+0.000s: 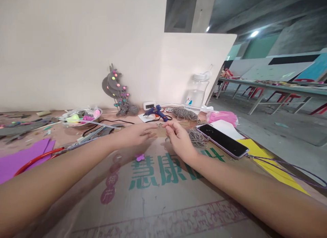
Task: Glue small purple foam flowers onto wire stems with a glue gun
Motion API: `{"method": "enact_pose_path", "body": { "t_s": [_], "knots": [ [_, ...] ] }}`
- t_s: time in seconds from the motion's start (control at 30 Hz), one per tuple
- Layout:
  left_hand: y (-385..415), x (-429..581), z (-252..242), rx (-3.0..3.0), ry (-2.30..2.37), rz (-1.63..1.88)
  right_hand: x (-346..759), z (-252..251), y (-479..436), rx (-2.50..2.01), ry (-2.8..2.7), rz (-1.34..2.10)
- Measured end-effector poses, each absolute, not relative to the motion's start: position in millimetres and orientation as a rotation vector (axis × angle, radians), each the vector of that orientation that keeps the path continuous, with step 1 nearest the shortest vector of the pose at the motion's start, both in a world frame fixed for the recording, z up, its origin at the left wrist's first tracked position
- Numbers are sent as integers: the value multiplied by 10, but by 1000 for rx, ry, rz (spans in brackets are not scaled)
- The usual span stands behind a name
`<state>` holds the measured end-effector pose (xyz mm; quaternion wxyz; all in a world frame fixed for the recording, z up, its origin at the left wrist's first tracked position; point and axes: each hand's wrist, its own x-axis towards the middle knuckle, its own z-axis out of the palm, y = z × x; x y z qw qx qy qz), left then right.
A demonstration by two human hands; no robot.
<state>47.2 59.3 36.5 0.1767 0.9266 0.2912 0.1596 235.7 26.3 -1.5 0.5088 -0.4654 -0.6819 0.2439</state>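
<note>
My left hand (135, 134) reaches in above the cardboard sheet (158, 200), its fingers stretched out towards the right and holding nothing that I can see. Facing it, my right hand (178, 139) has thumb and forefinger pinched together; a faint, thin bit shows at the fingertips, too small to name. Below the hands a small purple foam piece (139, 158) lies on the printed cardboard. Close beyond the fingers rests a blue hot glue gun (156, 112) with an orange trigger. Loose grey yarn (196, 138) lies right behind my right hand.
On the left are a foil bowl of coloured pompoms (76, 117), red-handled scissors (38, 161) and purple sheets (22, 158). A decorated grey moon ornament (116, 84) leans at the back. A water bottle (198, 91), a phone (222, 139) and yellow paper (273, 166) are on the right.
</note>
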Motion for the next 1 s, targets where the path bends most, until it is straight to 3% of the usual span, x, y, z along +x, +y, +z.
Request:
{"method": "enact_pose_path", "body": {
  "t_s": [0.23,0.67,1.0],
  "knots": [
    [325,701,454,2017,531,515,2333,292,164,-1000,-1856,250],
    [305,142,445,2041,1177,459,2591,409,382,-1161,-1923,79],
    [271,-134,253,2008,1299,510,2706,389,475,-1388,-2127,-79]
  ]
}}
